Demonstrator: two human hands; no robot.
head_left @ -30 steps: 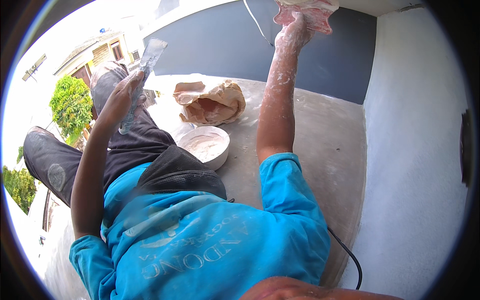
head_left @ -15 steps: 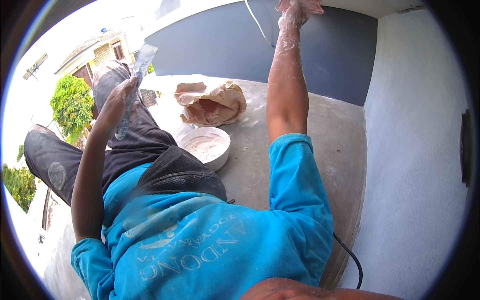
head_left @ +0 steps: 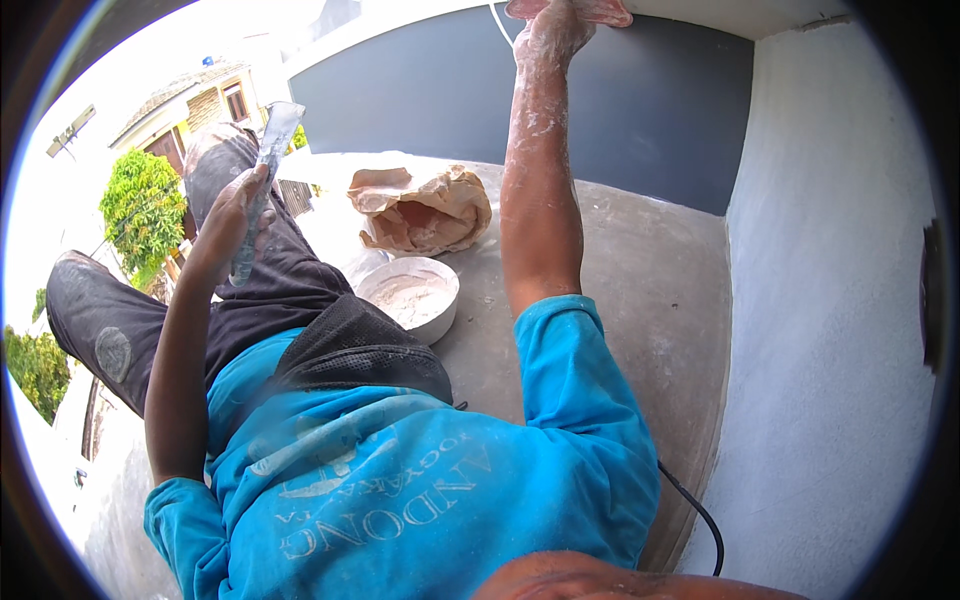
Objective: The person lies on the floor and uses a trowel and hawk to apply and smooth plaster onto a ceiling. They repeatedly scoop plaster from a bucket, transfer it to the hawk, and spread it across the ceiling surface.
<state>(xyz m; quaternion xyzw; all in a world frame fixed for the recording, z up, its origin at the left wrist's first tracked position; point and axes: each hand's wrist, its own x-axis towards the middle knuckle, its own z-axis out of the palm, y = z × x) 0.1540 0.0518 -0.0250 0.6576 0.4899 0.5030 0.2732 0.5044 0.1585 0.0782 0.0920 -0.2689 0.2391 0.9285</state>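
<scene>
Head view, and closest in, the blue shirt (head_left: 390, 470) is filling the lower part of the scene. Just past it, over the dark trousers (head_left: 285, 255), here is the left hand (head_left: 228, 222), curling round a putty knife (head_left: 279, 138) by its middle, the blade pointing up and away from the body, the handle's end hanging below the fingers. That tool is looking light and fairly stiff, but the pale smears on it could be making it slick; the handle is offering the surest hold, well clear of the blade's edge.

And up at the top edge, the right hand (head_left: 553, 38), white with dust, is holding a pinkish-red plate (head_left: 605, 10) at full reach. The picture's edge is cutting off most of that piece, so how firmly the fingers are pressing, I cannot tell. It is seeming thin and light, best pinched at its middle.

Down on the grey floor (head_left: 650, 270), a white bowl (head_left: 438, 318) is sitting near the trousers, pale mix showing inside; that is probably weighing more, asking for a grip under the rim. Just behind it a brown paper bag (head_left: 462, 205) is gaping open, soft, crumpled and likely easy to tear. Farther back, a dark grey wall (head_left: 660, 120) is closing off the floor.
</scene>
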